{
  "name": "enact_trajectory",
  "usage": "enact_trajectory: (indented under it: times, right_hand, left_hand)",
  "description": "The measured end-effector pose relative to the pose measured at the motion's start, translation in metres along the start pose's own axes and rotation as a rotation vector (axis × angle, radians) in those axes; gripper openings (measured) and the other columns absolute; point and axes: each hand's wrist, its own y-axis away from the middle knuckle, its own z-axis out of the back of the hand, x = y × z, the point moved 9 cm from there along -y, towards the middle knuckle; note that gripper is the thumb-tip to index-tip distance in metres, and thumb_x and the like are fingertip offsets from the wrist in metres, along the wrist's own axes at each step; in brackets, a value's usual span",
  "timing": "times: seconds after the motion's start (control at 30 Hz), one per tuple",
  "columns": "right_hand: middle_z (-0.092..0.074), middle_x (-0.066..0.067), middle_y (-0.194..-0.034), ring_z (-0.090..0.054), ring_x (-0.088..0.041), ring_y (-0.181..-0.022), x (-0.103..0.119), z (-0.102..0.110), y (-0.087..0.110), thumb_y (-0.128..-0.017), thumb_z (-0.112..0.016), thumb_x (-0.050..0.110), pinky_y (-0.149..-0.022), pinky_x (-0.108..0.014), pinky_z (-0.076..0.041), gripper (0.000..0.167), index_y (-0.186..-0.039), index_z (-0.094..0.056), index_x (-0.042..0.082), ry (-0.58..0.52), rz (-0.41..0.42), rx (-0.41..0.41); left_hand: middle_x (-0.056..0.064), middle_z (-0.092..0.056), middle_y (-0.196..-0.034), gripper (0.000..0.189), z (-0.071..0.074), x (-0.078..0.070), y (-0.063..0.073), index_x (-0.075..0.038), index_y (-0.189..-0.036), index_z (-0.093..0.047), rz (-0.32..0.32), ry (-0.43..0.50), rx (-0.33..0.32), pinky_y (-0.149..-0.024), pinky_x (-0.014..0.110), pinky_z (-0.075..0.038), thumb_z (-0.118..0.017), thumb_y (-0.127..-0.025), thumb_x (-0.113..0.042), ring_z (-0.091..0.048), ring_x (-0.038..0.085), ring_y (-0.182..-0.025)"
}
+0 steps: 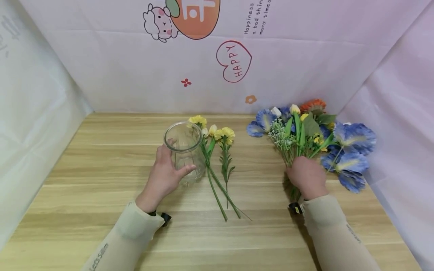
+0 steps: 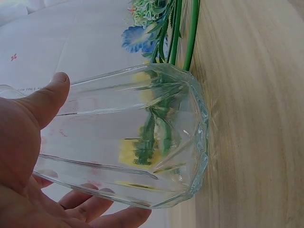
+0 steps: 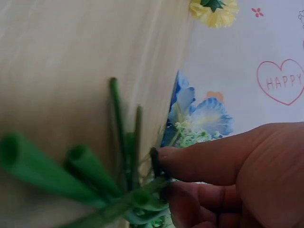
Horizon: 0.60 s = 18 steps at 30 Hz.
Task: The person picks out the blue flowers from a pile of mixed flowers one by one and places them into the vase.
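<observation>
A clear ribbed glass vase [image 1: 190, 158] stands upright at centre left. My left hand [image 1: 164, 171] holds its near left side, the thumb across the front and the fingers round the other side, as the left wrist view shows at the glass [image 2: 109, 128]. At the right, a bunch of artificial flowers [image 1: 298, 131] lies with its stems towards me. My right hand [image 1: 307, 177] is over those stems. In the right wrist view its thumb and forefinger pinch a thin dark stem [image 3: 156, 164] among thicker green stems [image 3: 90, 171]; the bunch's far side is hidden.
Yellow flowers [image 1: 225, 135] and pale tulips [image 1: 213, 130] lie beside the vase, stems pointing towards me. Large blue irises [image 1: 354, 139] spread at the right edge, near an orange flower [image 1: 313, 105]. White printed cloth [image 1: 135, 75] walls the wooden table [image 1: 101, 210].
</observation>
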Motion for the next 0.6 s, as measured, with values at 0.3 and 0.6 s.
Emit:
enact_trajectory:
  times: [0.3, 0.6]
  right_hand:
    - [-0.037, 0.000, -0.049, -0.040, -0.021, -0.044, -0.005, 0.014, 0.000, -0.098, -0.051, 0.025, -0.041, -0.034, -0.034, 0.047, -0.052, -0.045, 0.016, -0.047, -0.047, -0.046]
    - [-0.021, 0.005, -0.049, -0.017, -0.014, -0.046, -0.001, 0.050, 0.014, -0.092, -0.047, 0.014, -0.041, -0.029, -0.019, 0.042, -0.052, -0.035, 0.018, -0.043, 0.039, -0.325]
  left_hand:
    - [0.025, -0.030, -0.142, 0.102, -0.001, 0.002, -0.001, -0.022, -0.156, -0.015, 0.010, -0.009, 0.006, -0.090, 0.063, -0.047, -0.082, -0.082, -0.043, -0.051, 0.047, -0.115]
    - [0.026, -0.032, -0.140, 0.102, 0.001, 0.001, 0.000, -0.023, -0.155, -0.015, -0.001, -0.009, -0.006, -0.091, 0.063, -0.046, -0.083, -0.081, -0.042, -0.051, 0.047, -0.115]
